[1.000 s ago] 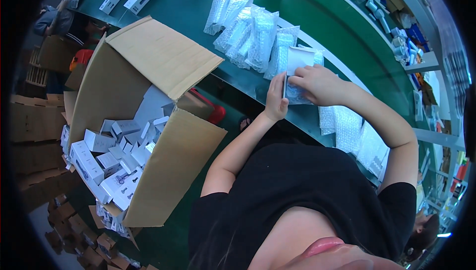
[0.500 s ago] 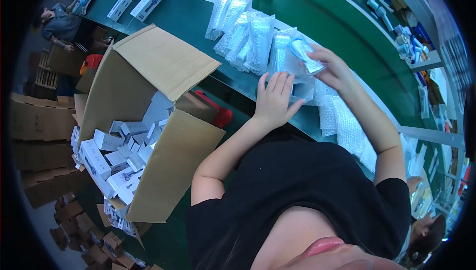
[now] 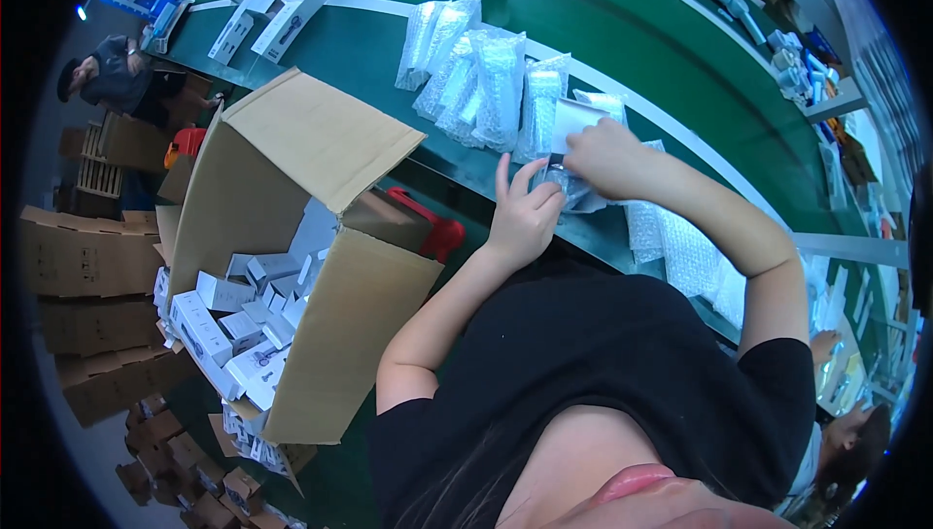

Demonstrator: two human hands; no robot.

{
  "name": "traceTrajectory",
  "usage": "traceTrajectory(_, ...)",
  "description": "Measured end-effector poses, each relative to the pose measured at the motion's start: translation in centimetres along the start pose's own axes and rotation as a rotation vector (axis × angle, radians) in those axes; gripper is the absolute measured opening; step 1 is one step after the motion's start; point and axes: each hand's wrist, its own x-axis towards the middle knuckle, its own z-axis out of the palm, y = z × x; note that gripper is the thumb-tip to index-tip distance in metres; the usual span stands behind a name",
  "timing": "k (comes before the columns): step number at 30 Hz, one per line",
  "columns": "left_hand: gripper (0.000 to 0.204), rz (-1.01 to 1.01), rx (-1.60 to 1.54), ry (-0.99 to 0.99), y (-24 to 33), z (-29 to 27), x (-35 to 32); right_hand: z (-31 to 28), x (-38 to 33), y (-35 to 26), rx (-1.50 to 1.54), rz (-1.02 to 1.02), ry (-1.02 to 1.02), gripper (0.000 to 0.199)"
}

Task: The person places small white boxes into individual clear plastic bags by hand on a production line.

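Observation:
My right hand (image 3: pixel 604 155) is closed around a small white box (image 3: pixel 573 119) at the near edge of the green conveyor belt (image 3: pixel 671 72). Just below it lies a clear bubble-wrap pouch (image 3: pixel 575 191), pinched at its left end by my left hand (image 3: pixel 525 213), whose other fingers stand spread upward. The box's lower end meets the pouch's mouth; how far it sits inside is hidden by my fingers. A row of several more bubble-wrap pouches (image 3: pixel 478 72) lies on the belt just beyond my hands.
A large open cardboard carton (image 3: pixel 321 140) holding several small white boxes (image 3: pixel 238 325) stands at my left. A red object (image 3: pixel 439 230) sits beside it. More bubble wrap (image 3: pixel 680 242) lies right of my arm. Stacked cartons (image 3: pixel 83 257), a person (image 3: pixel 112 77) far left, another (image 3: pixel 850 432) lower right.
My right hand has come back from the far pouches to the belt's near edge with the box. My left hand has lifted off the belt and taken hold of the pouch.

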Motion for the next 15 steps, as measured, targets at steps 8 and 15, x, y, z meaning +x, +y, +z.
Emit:
traceTrajectory(8, 0.006, -0.048, -0.128, 0.073, 0.5, 0.8, 0.1, 1.0, 2.0, -1.6, -0.167, 0.016, -0.160, 0.026)
traceTrajectory(15, 0.009, -0.113, -0.172, 0.099, -0.4, 0.8, -0.6, 1.7, 0.0, 1.0, 0.104, -0.187, 0.302, 0.024)
